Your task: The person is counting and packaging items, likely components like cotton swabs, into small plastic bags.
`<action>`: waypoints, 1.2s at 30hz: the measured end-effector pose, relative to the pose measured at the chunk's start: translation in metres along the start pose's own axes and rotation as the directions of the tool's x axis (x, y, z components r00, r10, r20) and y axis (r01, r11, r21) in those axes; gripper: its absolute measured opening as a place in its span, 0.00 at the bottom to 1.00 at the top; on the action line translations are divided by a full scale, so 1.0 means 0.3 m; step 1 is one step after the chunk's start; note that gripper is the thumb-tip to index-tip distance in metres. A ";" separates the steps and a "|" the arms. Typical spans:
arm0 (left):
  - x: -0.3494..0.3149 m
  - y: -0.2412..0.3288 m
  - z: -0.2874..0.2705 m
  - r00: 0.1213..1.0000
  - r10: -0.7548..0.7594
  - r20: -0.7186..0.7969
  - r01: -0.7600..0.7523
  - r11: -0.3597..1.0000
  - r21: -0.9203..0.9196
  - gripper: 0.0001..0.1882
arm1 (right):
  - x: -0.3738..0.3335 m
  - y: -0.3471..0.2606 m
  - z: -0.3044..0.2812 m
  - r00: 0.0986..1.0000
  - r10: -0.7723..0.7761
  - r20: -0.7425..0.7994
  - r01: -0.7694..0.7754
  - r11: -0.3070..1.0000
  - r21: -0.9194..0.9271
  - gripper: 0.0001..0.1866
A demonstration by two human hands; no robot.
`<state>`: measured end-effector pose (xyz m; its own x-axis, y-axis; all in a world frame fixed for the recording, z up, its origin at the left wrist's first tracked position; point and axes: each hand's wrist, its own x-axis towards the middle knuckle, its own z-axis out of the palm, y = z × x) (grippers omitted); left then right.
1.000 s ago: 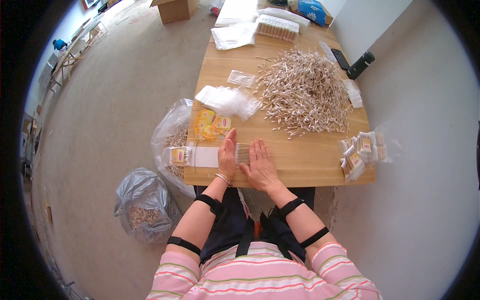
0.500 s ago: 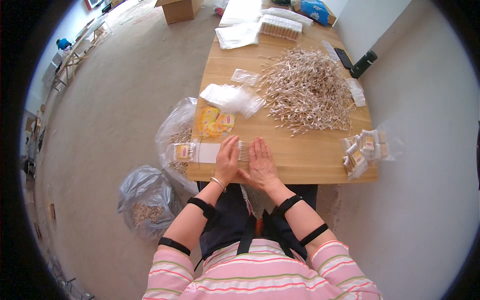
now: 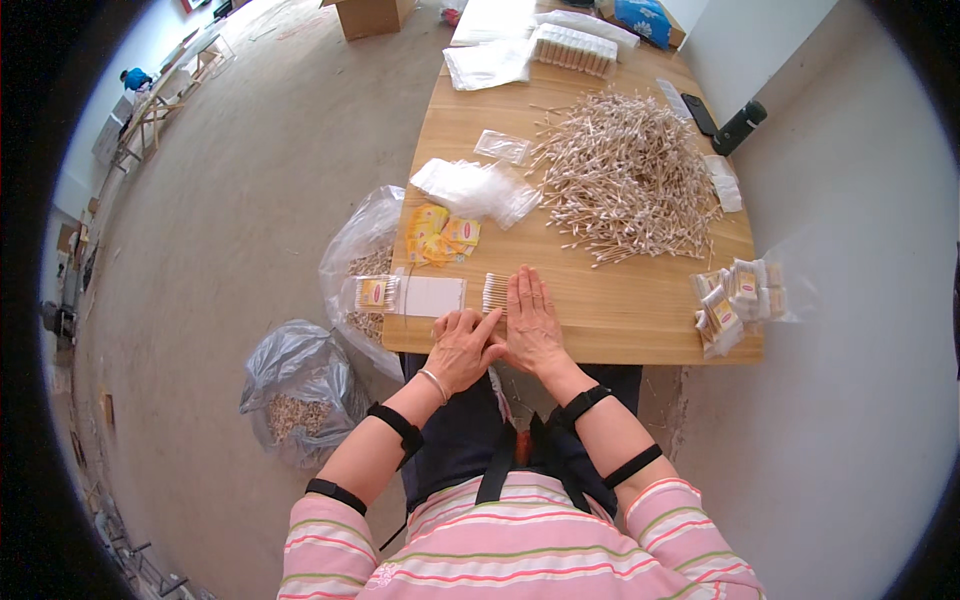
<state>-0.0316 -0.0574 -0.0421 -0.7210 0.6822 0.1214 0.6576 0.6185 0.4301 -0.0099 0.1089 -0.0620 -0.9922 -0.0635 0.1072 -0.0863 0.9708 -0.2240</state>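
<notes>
A: Head view: where's the row of cotton swabs (image 3: pixel 494 292), and how to even it well?

B: On the wooden table (image 3: pixel 620 310), beside the right hand (image 3: pixel 533 325); light, level pressure should keep the sticks parallel

A: And the hands?

B: The right is flat, fingers straight, along the row; the left hand (image 3: pixel 462 350) half-curled, index at its near end, apparently gripping nothing

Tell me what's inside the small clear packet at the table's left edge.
The packet holds white-tipped cotton swabs and a small yellow card. Swab ends show past the card; whatever lies directly behind it is covered.
</notes>
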 end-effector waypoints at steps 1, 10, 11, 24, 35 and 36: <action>0.001 0.000 0.004 1.000 0.012 -0.029 -0.011 1.000 0.019 0.32 | 0.000 0.000 0.001 1.000 0.003 0.006 -0.003 1.000 0.001 0.52; 0.018 0.014 0.002 0.999 -0.041 -0.030 0.041 0.999 0.016 0.32 | -0.003 0.000 -0.023 0.998 -0.005 0.058 0.008 0.999 -0.050 0.55; 0.017 0.012 0.003 0.999 -0.036 -0.038 0.037 0.999 0.016 0.32 | -0.001 -0.005 -0.027 0.998 -0.006 0.058 0.009 0.999 -0.049 0.55; 0.042 0.012 0.019 0.996 -0.074 -0.051 0.073 0.997 -0.018 0.32 | 0.001 -0.005 -0.018 0.999 0.006 0.036 -0.003 0.997 -0.071 0.53; 0.066 0.018 0.010 0.989 -0.147 -0.002 0.147 0.987 -0.070 0.32 | 0.000 -0.008 -0.028 1.000 0.011 0.017 -0.011 1.000 -0.010 0.49; 0.069 0.017 0.009 0.989 -0.147 -0.002 0.146 0.987 -0.070 0.32 | 0.001 -0.007 -0.025 1.000 0.012 0.025 -0.011 0.999 -0.034 0.49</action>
<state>-0.0427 -0.0391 -0.0398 -0.8102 0.5832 0.0591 0.5282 0.6827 0.5049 -0.0093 0.1086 -0.0541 -0.9951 -0.0573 0.0806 -0.0719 0.9787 -0.1923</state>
